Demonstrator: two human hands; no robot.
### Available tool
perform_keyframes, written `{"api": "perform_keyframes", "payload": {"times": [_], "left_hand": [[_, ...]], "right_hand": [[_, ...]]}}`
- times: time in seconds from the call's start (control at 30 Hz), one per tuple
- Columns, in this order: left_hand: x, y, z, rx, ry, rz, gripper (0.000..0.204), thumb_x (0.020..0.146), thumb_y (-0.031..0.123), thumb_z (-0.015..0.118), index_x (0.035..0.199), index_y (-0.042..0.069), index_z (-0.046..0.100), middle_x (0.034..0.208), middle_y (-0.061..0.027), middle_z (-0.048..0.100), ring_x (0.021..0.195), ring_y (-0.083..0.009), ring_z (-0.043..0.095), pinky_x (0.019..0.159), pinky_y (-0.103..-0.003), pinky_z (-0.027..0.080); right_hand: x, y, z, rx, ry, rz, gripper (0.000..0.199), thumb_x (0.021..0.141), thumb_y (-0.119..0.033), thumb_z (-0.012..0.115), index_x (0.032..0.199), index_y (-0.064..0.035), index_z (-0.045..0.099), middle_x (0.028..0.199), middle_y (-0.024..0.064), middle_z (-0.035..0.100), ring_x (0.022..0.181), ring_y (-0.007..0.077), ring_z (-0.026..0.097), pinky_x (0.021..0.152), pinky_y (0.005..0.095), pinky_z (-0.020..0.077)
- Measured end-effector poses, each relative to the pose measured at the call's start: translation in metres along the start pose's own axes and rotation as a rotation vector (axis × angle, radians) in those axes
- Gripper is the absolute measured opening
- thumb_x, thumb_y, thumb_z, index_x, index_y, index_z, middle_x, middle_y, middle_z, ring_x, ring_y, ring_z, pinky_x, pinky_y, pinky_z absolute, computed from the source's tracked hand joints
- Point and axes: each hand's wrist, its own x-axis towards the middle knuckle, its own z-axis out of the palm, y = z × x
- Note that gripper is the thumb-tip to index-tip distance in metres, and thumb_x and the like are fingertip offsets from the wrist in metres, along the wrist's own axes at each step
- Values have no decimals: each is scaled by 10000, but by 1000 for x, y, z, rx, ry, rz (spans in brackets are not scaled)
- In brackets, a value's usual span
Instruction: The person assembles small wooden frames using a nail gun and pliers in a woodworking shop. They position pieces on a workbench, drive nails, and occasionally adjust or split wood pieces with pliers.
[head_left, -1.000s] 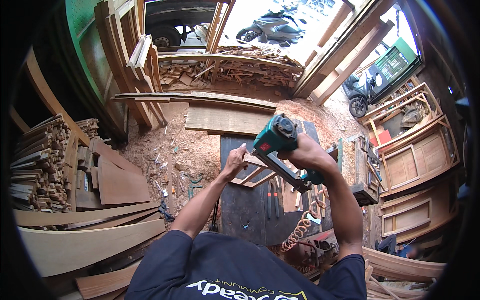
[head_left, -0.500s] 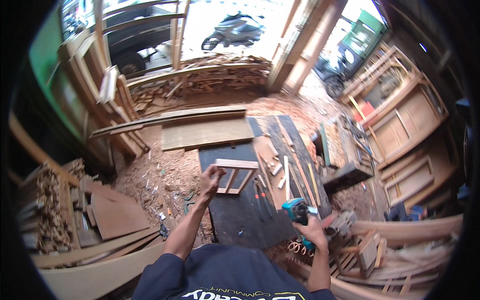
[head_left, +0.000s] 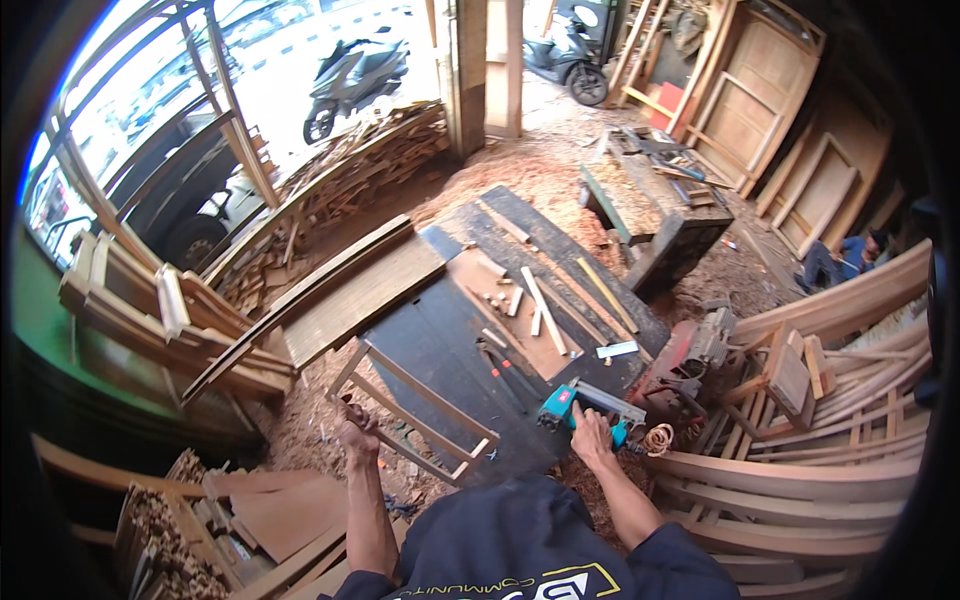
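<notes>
Over the near left edge of the black table [head_left: 420,325], the left hand [head_left: 357,432] is clamped on one end of a wooden frame [head_left: 410,417]. This ladder-like shape, made of slim, pale, straight-edged pieces, slants across the table's edge; whether it touches the tabletop cannot be told. At the table's near right corner, the right hand [head_left: 592,435] has its fingers wrapped around the handle of a teal nail gun [head_left: 560,402] with a long straight metal magazine. Beside the gun, a tan hose [head_left: 658,440] bunches in tight, glossy coils.

Beyond the table's far left, a long rail pens in a heap of scrap wood [head_left: 370,150], all jagged, splintery offcuts. Past the table's right side, a heavy bench [head_left: 630,200] carries crumbly shavings and a jumble of hand tools.

On the table itself, a smooth, flat brown sheet [head_left: 548,345] holds small blocks and narrow pale sticks [head_left: 533,296]. Just left of the sheet lie pincers [head_left: 512,378] with orange-marked handles. A broad plank [head_left: 365,297] with streaky grain adjoins the table's far left edge, and long curved timbers [head_left: 800,465] are stacked off its near right side.
</notes>
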Motion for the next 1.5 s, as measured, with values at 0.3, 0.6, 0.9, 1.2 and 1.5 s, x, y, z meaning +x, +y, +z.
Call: {"api": "perform_keyframes", "payload": {"times": [0.3, 0.6, 0.9, 1.2, 1.5], "left_hand": [[-58, -12, 19, 22, 78, 71, 324, 984, 483, 578, 955, 165, 532, 620, 36, 395, 480, -79, 341, 408, -226, 250], [-136, -71, 83, 61, 75, -15, 357, 1010, 457, 556, 1096, 115, 500, 671, 22, 400, 516, -83, 364, 445, -224, 309], [-287, -162, 164, 399, -819, -127, 400, 1036, 388, 548, 1127, 0, 516, 769, 9, 436, 660, -82, 377, 589, -254, 318], [-434, -168, 144, 257, -887, -545, 458, 1017, 548, 477, 1144, 118, 568, 872, 28, 593, 671, -69, 486, 567, -213, 380], [-468, -321, 130, 469, -792, -1307, 250, 992, 341, 580, 943, 103, 636, 803, -14, 620, 709, -141, 567, 694, -285, 480]], "right_hand": [[81, 31, 34, -38, 106, -99, 577, 881, -37, 546, 1454, -59, 475, 1064, 138, 592, 1003, 320, 589, 894, 447, 457], [36, 27, -12, 504, 242, -10, 528, 843, -151, 708, 1328, -13, 552, 1288, 200, 557, 1185, 387, 546, 1018, 453, 441], [-146, 30, -75, 1014, 315, -9, 316, 948, -316, 664, 1115, -51, 710, 1080, 136, 720, 985, 250, 698, 848, 343, 545], [-366, 18, 10, 1506, 683, 835, 334, 984, -78, 577, 1315, -43, 600, 1096, 128, 685, 1081, 217, 648, 827, 362, 542], [-546, 30, -52, 469, 1074, 991, 336, 780, -199, 826, 1082, -159, 685, 966, 66, 697, 870, 276, 629, 742, 395, 469]]}}
